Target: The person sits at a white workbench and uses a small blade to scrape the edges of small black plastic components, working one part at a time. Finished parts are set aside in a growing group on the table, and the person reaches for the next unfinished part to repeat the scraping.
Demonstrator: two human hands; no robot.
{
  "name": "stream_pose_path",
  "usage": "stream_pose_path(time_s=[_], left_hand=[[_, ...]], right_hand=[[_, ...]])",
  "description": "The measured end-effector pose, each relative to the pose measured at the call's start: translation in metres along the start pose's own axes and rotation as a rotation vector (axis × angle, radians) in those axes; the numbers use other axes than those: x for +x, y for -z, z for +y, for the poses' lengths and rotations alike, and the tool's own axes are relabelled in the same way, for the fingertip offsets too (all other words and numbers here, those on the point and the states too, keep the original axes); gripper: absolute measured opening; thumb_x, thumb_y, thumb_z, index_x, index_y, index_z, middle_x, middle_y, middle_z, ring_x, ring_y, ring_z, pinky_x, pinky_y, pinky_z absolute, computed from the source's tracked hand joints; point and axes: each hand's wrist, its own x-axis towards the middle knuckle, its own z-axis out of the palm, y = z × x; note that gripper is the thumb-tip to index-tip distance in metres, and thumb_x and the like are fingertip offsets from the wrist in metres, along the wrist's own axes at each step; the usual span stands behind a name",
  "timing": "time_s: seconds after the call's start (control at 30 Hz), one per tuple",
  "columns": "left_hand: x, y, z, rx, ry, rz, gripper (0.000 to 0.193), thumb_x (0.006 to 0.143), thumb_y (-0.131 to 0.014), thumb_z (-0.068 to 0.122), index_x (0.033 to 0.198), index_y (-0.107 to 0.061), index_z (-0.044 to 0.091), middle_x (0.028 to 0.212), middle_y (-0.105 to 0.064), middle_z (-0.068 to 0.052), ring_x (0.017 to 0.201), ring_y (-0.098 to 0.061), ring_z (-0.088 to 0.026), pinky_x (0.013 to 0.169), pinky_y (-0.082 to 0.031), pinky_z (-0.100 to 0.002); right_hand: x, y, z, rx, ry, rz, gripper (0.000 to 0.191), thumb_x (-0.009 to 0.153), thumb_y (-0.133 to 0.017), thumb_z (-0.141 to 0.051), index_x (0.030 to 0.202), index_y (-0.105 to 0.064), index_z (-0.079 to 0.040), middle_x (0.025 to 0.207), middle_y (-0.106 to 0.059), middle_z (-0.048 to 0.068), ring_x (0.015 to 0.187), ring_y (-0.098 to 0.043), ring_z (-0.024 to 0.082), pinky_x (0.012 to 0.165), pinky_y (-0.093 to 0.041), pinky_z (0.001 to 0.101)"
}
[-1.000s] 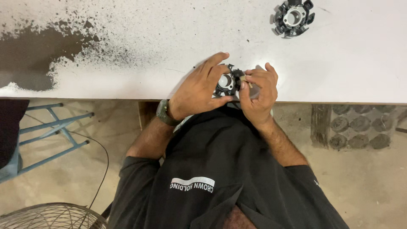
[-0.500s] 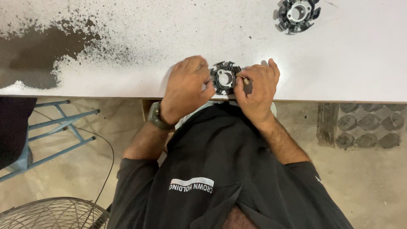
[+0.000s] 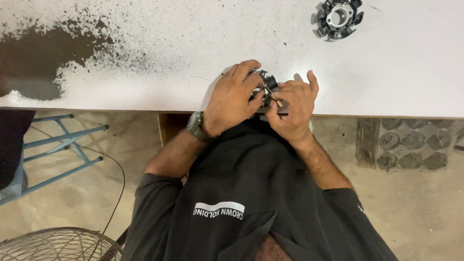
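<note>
Head view looks straight down over the person's black shirt (image 3: 251,193) to the near edge of a white table (image 3: 386,72), where both hands meet. Nearest the body, the left hand (image 3: 232,104), with a dark watch (image 3: 195,126) on its wrist, curls its fingers over a small round black metal part (image 3: 266,87) with a toothed rim, gripping it from the left. The right hand (image 3: 292,108) closes on the same part from the right, thumb and forefinger pinched at what looks like a thin light-coloured sliver or wire end against the rim; too small to tell exactly. Half a second ago the part lay flat on the table between the hands, its pale centre hole facing up; now it is tipped up on edge and mostly hidden behind the fingers, and the left hand has shifted from beside it to wrapping over it. That reads as a move from steadying the piece to turning it, so work on the rim or underside seems to be in hand. The part sits just at the table's near edge, touching both hands. Farther out, the tabletop is bare white with a dark speckled patch (image 3: 43,58) at the far left. At the far right a second toothed ring (image 3: 338,18) with a silvery centre lies flat, well apart from the hands and in the same place as before. Below the table, a blue metal frame (image 3: 63,145) and a wire fan guard (image 3: 58,244) stand on the floor.
</note>
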Motion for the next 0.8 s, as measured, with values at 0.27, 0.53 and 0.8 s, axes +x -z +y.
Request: stream_pose_path(time_s=[0.27, 0.53, 0.8], left_hand=[[-0.012, -0.010, -0.003, -0.024, 0.050, 0.119, 0.013, 0.092, -0.076, 0.015, 0.103, -0.072, 0.009, 0.134, -0.062, -0.008, 0.118, -0.061, -0.029, 0.100, -0.049, -0.044], [-0.013, -0.011, -0.002, -0.078, 0.019, 0.168, 0.014, 0.087, -0.077, 0.010, 0.099, -0.071, 0.010, 0.136, -0.060, -0.007, 0.126, -0.057, -0.029, 0.106, -0.046, -0.045], [-0.010, -0.017, 0.001, -0.074, 0.083, 0.142, 0.012, 0.091, -0.076, 0.015, 0.099, -0.069, 0.010, 0.137, -0.061, -0.005, 0.126, -0.057, -0.026, 0.106, -0.044, -0.046]], right_hand=[[0.000, -0.003, -0.003, -0.076, -0.006, -0.001, 0.030, 0.079, -0.075, 0.003, 0.103, -0.063, -0.008, 0.094, -0.064, 0.008, 0.098, -0.064, 0.028, 0.125, -0.027, 0.0558], [0.002, -0.001, -0.003, -0.033, -0.064, -0.019, 0.027, 0.080, -0.076, 0.003, 0.103, -0.064, -0.007, 0.089, -0.062, 0.006, 0.093, -0.063, 0.025, 0.126, -0.032, 0.0532], [0.007, -0.001, -0.005, 0.005, -0.085, -0.025, 0.025, 0.080, -0.074, 0.004, 0.100, -0.064, -0.007, 0.088, -0.064, 0.006, 0.092, -0.064, 0.024, 0.126, -0.033, 0.0533]])
